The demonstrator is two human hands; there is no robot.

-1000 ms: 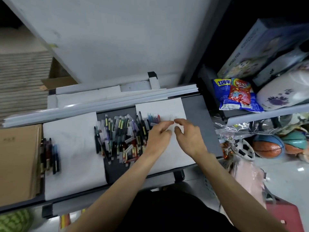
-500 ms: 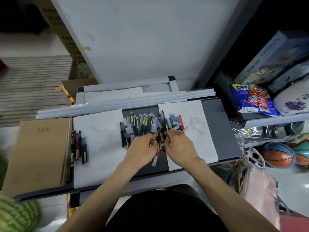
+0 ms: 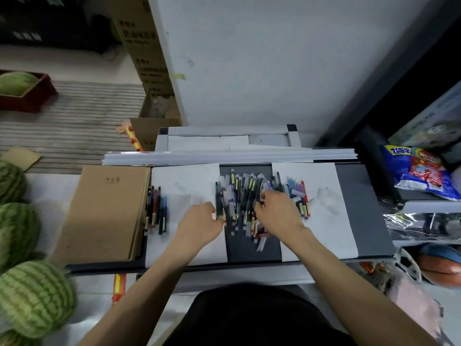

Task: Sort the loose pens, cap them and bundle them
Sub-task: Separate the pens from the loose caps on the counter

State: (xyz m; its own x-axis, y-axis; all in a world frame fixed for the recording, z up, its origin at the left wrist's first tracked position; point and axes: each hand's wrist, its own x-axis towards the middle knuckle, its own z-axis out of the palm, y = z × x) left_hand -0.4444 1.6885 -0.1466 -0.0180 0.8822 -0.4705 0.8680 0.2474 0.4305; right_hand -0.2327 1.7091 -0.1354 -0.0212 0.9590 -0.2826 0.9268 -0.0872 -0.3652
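what changed: a second ago both hands were out over the right sheet (image 3: 324, 233) by the coloured cluster (image 3: 300, 193). now they're back in the main pile (image 3: 239, 193), left hand (image 3: 199, 224) at its left edge, right hand (image 3: 279, 213) in its middle-right part.
what that means: imo one drop-off on the right is finished and this is the next pick, so it's mid-sorting. i see no capping or bundling going on yet.
left hand: fingers curled up against the dark pens at the pile's left edge. can't tell if it actually has hold of one.
right hand: curled down into the pile, pinching what looks like a dark pen (image 3: 258, 193).
where the pens are: main pile on the dark strip of the desk (image 3: 361, 208) between the two sheets. the sorted row (image 3: 157, 211) is on the left sheet (image 3: 189, 181), just beside the notebooks (image 3: 104, 213). the coloured cluster sits on the right sheet's left edge, touching the pile.
counts: 2 hands, 2 sheets, 3 pen groups. the sorted row is about six pens (blurry, so roughly). the coloured cluster and the main pile are too tangled to count, dozens in the pile easily.
other stuff: three watermelons (image 3: 35, 298) in full view on the left, a sliver of a fourth in the bottom corner, one more in a red crate (image 3: 37, 96).
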